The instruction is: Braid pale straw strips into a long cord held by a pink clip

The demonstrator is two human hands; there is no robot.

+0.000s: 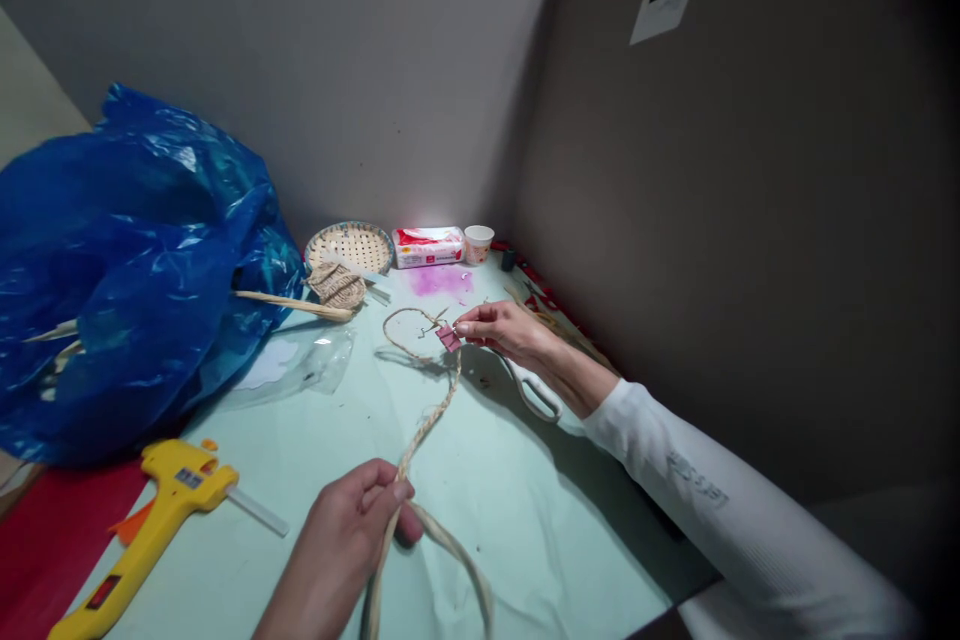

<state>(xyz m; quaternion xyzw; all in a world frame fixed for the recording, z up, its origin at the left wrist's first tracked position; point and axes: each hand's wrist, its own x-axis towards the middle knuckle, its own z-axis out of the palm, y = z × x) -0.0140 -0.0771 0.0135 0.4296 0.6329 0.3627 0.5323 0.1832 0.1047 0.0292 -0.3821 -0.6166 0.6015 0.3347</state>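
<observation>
Left hand (349, 520) pinches braided cord (433, 417), likely light, pliant, best held between those fingers (376, 473); beyond them, right hand (512, 332) clamps pink clip (449, 338)

Braided straw cord (431, 425), one: we pinch it near with our left hand (345, 525). Pink clip (449, 338), one: we hold it by the cord's far loop with our right hand (510, 328). Right: white looped handle (546, 405). Left: blue plastic bag (150, 250). Near left: yellow glue gun (174, 492), clear stick (257, 510) protruding. Far: woven basket (352, 247), red-and-white packet (428, 247), cup (478, 246).
</observation>
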